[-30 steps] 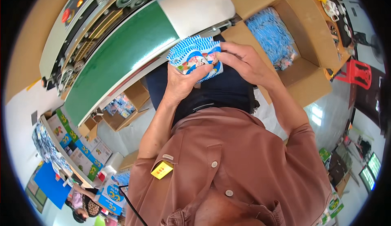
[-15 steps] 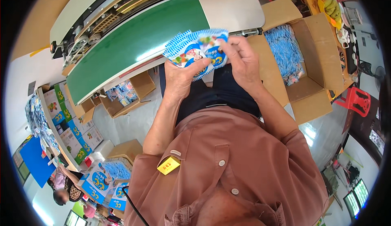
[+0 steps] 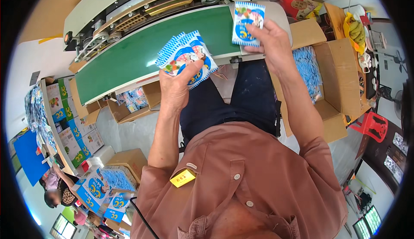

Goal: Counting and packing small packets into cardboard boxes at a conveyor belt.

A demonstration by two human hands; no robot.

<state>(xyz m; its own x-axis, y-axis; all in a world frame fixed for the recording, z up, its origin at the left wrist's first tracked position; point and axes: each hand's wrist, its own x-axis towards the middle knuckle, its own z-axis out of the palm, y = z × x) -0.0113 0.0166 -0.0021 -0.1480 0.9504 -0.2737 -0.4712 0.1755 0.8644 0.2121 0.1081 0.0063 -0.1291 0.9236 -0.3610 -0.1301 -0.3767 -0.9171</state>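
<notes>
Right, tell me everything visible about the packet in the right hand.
The packet is a flat, white-and-blue rectangle with striped bands at both ends and colourful pictures facing the camera. It looks like thin, glossy film, apparently sealed. The right hand holds it, thumb across its lower front, over the pale plate beside the green belt.

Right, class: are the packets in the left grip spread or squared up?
Spread: the packets fan out from the left grip, their striped edges overlapping but offset rather than aligned.
</notes>
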